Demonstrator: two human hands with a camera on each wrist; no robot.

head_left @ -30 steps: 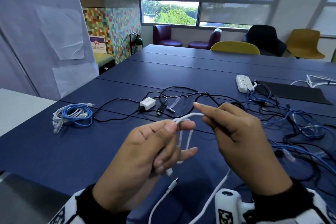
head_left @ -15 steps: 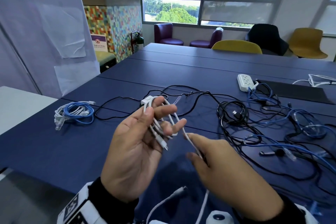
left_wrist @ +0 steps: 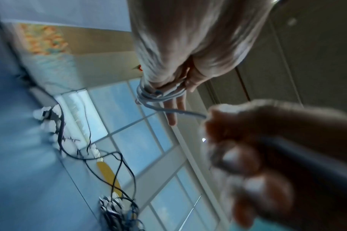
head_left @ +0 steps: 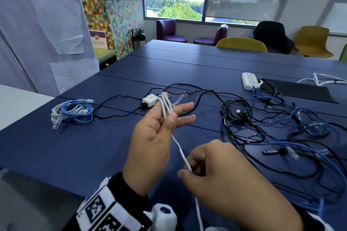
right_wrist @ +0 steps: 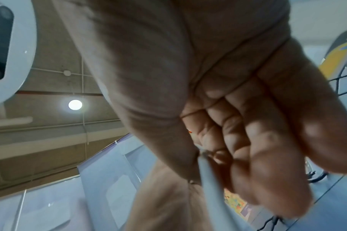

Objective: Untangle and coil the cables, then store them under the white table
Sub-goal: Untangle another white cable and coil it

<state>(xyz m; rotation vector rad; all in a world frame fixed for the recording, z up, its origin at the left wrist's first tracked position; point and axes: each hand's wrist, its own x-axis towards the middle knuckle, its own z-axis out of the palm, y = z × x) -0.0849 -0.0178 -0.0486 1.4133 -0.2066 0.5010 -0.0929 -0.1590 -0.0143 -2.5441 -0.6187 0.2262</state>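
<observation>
My left hand (head_left: 169, 116) is raised over the blue table (head_left: 56, 152). Several loops of a white cable (head_left: 166, 105) lie round its straight fingers, and the thumb pins them there. From the loops one strand runs down, taut, to my right hand (head_left: 189, 169), which pinches it between thumb and curled fingers; the rest hangs off the bottom of the head view. The left wrist view shows the loops (left_wrist: 158, 96) round the left hand (left_wrist: 174, 87) and the right hand (left_wrist: 247, 148) closed like a fist. In the right wrist view the cable (right_wrist: 210, 179) leaves the right hand (right_wrist: 218, 140).
A coiled blue-and-white bundle (head_left: 73, 111) lies at the left. A white charger (head_left: 149, 100) with a black lead sits behind my left hand. Tangled black cables (head_left: 236, 114) and blue cables (head_left: 309, 124) cover the right, near a power strip (head_left: 249, 80). The white table (head_left: 16, 103) stands left.
The left hand has opened its fingers and lifted with more loops on them. The right hand has dropped down toward me, drawing the strand straight.
</observation>
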